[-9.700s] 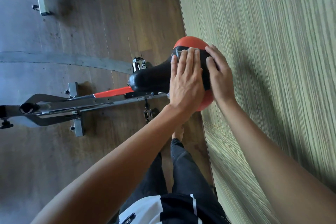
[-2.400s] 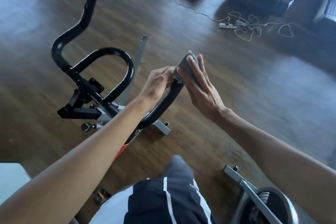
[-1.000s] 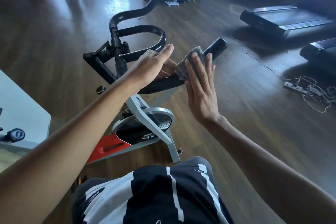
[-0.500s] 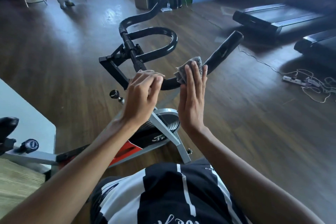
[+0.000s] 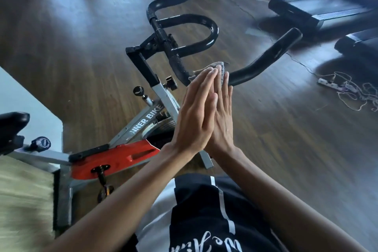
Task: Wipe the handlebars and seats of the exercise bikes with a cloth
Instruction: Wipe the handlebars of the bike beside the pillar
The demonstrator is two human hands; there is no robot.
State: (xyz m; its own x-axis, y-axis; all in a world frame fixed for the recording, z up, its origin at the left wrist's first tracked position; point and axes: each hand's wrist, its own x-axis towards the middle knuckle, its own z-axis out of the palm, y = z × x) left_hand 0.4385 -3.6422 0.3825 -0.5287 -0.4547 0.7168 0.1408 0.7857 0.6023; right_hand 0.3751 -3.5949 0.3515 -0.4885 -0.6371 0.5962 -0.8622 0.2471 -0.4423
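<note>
Wooden floor below. Released handlebar with left hand, now flat against right hand, fingers straight and pressed together, cloth trapped at the bar's bend. Probably sets up a two-palmed wipe.

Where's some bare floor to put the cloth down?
Bare wood floor lies right of the right hand, between the handlebar and the power strip. More lies left of the handlebar post. Crowded: tangled cords and treadmills far right, bike frame lower left.
</note>
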